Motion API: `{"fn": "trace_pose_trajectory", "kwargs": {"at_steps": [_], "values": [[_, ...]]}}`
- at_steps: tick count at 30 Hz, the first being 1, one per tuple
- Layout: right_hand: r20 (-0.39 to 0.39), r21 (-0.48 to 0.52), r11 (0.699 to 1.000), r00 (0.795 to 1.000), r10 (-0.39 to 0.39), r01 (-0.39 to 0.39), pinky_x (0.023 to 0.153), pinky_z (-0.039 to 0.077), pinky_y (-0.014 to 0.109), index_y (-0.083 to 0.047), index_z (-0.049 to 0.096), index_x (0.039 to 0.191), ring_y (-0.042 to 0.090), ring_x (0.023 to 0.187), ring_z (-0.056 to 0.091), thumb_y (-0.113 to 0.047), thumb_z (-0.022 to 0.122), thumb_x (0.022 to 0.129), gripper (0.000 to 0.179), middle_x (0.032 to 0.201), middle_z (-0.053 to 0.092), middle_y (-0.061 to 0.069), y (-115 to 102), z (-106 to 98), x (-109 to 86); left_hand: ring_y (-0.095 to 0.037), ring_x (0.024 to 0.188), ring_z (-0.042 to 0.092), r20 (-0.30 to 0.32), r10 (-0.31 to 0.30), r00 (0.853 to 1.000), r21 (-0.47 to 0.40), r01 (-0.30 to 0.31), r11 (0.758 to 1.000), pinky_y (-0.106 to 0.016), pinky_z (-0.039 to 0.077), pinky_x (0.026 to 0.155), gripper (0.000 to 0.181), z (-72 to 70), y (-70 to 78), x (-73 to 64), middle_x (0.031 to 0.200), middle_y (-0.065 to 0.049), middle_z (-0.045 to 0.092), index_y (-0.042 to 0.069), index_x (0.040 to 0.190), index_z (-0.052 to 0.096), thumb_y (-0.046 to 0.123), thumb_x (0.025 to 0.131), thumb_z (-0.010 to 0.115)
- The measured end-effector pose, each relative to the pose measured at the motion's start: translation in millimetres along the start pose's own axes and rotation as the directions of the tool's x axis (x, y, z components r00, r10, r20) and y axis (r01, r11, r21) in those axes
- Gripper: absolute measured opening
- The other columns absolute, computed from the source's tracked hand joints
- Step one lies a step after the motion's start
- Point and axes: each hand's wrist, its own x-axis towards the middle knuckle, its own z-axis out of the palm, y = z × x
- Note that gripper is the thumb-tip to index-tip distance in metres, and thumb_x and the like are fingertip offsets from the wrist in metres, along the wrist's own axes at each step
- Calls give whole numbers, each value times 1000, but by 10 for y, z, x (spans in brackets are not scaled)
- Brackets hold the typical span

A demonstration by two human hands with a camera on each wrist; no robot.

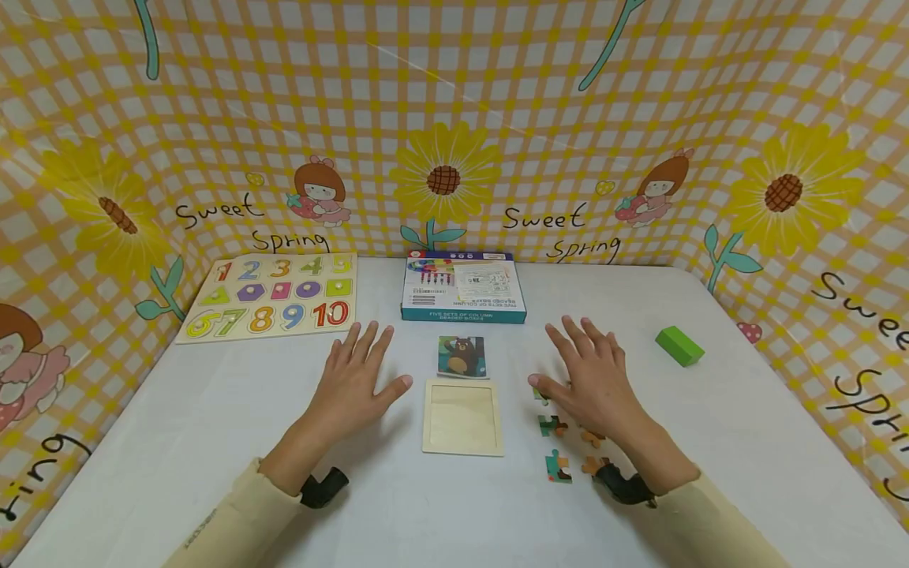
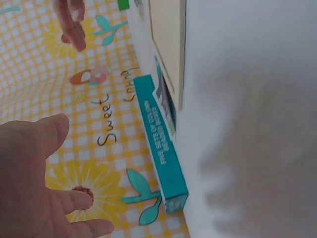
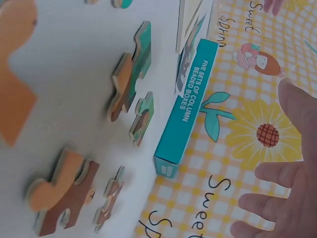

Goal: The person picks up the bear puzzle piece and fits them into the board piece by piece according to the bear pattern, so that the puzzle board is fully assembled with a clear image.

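Both hands hover over the white table with fingers spread, holding nothing. The left hand (image 1: 355, 386) is left of a square wooden puzzle frame (image 1: 463, 418), whose recess holds no pieces. Beyond the frame lies a small bear picture card (image 1: 461, 356). My right hand (image 1: 596, 383) is above several loose jigsaw pieces (image 1: 559, 467), partly hiding some of them. In the right wrist view, brown and green puzzle pieces (image 3: 64, 193) lie apart on the table beneath that hand (image 3: 292, 188). The left wrist view has the left hand's fingers (image 2: 74, 201) outstretched, touching nothing.
A teal and white box (image 1: 463, 292) stands at the back centre. To its left lies a wooden number board (image 1: 273, 296) with shapes. A green block (image 1: 679, 345) sits at the right. Checked cloth (image 1: 454, 95) hangs behind and at the sides.
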Motion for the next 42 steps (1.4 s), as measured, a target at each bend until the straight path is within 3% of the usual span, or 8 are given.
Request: {"fn": "trace_pose_trajectory", "kwargs": {"at_steps": [8, 16, 25, 42], "values": [[-8, 88, 996, 1000, -31, 31, 107, 13, 64, -7, 38, 143, 45, 136, 23, -42, 66, 84, 74, 148, 34, 22, 85, 9, -32, -35, 145, 18, 52, 28, 998, -96, -23, 995, -58, 23, 111, 77, 123, 74, 0, 154, -12, 30, 13, 148, 31, 49, 86, 60], [-12, 149, 987, 998, -61, 63, 100, 24, 60, -6, 48, 135, 43, 126, 36, -34, 70, 83, 63, 137, 47, 22, 169, 49, -37, -34, 142, 27, 87, 45, 995, -196, -27, 980, -56, 27, 110, 68, 212, 154, -15, 148, -12, 41, 9, 140, 44, 39, 83, 67], [17, 184, 981, 998, -59, 55, 95, 28, 56, -6, 55, 128, 41, 119, 41, -32, 70, 82, 55, 128, 54, 20, 219, 113, -15, -34, 130, 40, 69, 84, 994, -242, -65, 968, -51, 36, 104, 59, 327, 137, -48, 137, -14, 51, 4, 130, 53, 29, 80, 72], [82, 218, 976, 996, -46, 27, 87, 32, 52, -6, 62, 121, 37, 110, 45, -26, 70, 83, 43, 115, 59, 16, 241, 176, -9, -30, 113, 44, 110, 70, 991, -341, -29, 940, -47, 32, 91, 49, 491, 122, -15, 123, -10, 58, 5, 119, 62, 18, 74, 78]]}}
